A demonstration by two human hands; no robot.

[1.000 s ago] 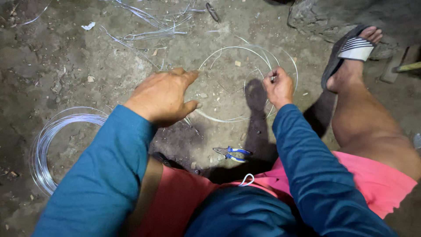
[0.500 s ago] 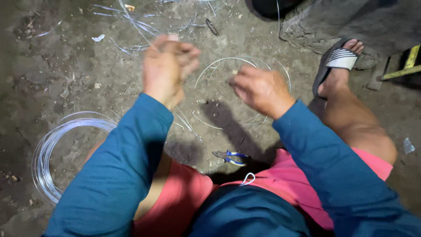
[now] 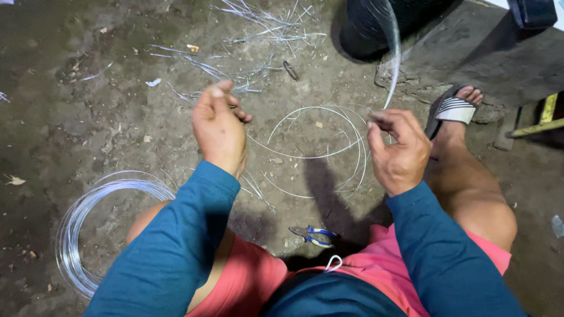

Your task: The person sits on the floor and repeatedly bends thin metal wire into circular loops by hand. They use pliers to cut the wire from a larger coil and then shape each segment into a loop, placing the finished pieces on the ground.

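Pinching thin silvery wire, hands apparently closed

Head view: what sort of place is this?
Likely a rough outdoor work spot or yard: bare dirt ground, wire coil, cut wire scraps and pliers lying loose by a sandalled foot.

I sit on a dirt floor. On it lie a wire coil, pliers, cut wire scraps and loose wire loops.
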